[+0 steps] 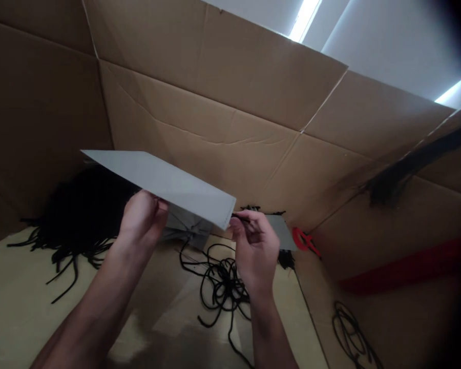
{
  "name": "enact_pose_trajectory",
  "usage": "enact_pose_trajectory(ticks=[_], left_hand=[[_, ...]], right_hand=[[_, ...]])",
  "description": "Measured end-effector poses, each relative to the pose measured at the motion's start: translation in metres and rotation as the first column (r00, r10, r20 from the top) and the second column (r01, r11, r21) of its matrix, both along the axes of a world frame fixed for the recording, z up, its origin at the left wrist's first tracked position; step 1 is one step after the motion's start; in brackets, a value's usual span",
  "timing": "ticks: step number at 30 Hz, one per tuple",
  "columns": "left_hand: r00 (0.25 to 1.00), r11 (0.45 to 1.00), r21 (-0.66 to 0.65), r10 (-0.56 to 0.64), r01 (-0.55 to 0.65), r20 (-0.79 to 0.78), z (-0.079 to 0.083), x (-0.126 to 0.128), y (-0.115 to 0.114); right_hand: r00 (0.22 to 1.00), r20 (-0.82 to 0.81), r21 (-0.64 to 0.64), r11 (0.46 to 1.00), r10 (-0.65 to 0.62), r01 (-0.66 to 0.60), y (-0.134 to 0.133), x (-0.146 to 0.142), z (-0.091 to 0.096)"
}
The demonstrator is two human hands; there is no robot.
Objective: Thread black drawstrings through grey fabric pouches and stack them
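Note:
A flat grey card [165,182] is held up in front of me, tilted down to the right. My left hand [142,220] grips its lower edge near the middle, fingers closed under it. My right hand [253,246] pinches a thin black cord [241,219] right at the card's right corner. A loose tangle of black cord [223,282] lies on the pale table [19,297] below my hands.
Brown cardboard walls [215,102] enclose the work surface on the back and right. A heap of black cords [80,215] lies at the back left. More grey card [282,230] and red-handled scissors [303,240] lie at the back right. Another black cord loop [349,333] lies lower right.

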State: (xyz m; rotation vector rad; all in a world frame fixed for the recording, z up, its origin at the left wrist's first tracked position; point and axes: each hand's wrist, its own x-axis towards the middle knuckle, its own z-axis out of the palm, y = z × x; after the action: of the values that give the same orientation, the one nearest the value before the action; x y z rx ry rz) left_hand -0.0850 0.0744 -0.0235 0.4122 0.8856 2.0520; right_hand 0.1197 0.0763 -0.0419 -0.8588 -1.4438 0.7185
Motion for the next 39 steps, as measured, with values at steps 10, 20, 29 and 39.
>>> enact_pose_trajectory(ticks=[10, 20, 29, 39], left_hand=[[0.992, 0.996, -0.088, 0.015, -0.027, -0.126, 0.008, 0.014, 0.005], [0.668, 0.951, -0.266, -0.301, 0.158, -0.681, 0.003, -0.02, -0.007], [0.639, 0.965, -0.225, -0.26, 0.138, -0.724, 0.008, -0.024, -0.015], [0.767, 0.978, -0.095, -0.205, 0.186, -0.608, 0.016, -0.017, -0.015]], right_hand=[[0.999, 0.038, -0.008, 0.999, -0.039, 0.039, 0.019, 0.039, 0.014], [0.992, 0.09, -0.04, 0.995, -0.086, 0.089, 0.024, 0.083, 0.025], [0.983, 0.136, 0.018, 0.992, -0.124, 0.123, 0.03, 0.103, 0.021], [0.991, -0.055, -0.029, 0.992, -0.126, 0.125, 0.04, 0.105, 0.015]])
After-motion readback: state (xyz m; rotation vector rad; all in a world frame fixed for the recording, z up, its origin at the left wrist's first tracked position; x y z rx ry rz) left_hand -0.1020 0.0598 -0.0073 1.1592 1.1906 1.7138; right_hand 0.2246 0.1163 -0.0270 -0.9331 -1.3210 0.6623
